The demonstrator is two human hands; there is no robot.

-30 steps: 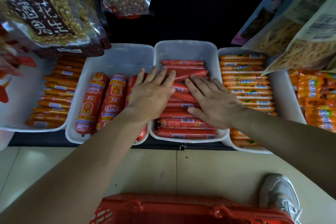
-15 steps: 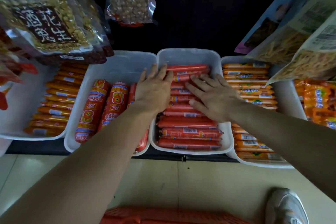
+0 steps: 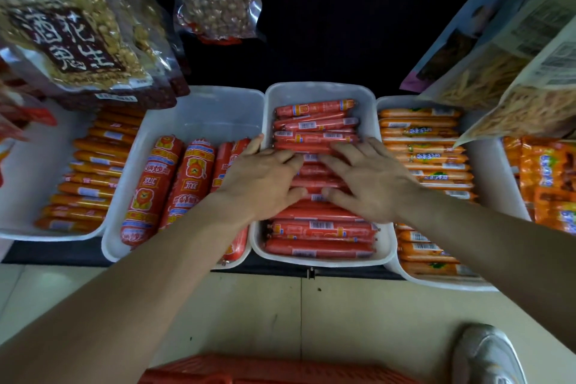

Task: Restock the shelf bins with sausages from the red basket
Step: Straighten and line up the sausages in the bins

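- The left hand (image 3: 261, 181) lies palm down, with the fingers straight and a little spread. It presses on the pile and grips nothing.
- The right hand (image 3: 371, 184) lies the same way just beside it, flat and holding nothing. The fingertips of the two hands almost meet.
- Under both palms are the thin red plastic-wrapped sausages (image 3: 318, 229), stacked crosswise in layers. The hands touch the middle rows, and the rows nearer and farther are uncovered.
- I judge each sausage to be light and quite firm, though it may bend a little. The glossy casing looks slippery and the round shape will roll, so it seems better to take several together around their middle than by the clipped ends.
- The sausages fill the white rectangular plastic bin (image 3: 318, 90) nearly to its front wall. Only a little bare space shows at the far end.
- In the bin to the left lie thick red sausages with a lion picture (image 3: 168, 187). In the bin to the right lie thin orange sausages (image 3: 420, 146).
- The red plastic basket (image 3: 274, 371) stands on the floor at the lower edge of the view, well apart from both hands. Its contents are not visible.
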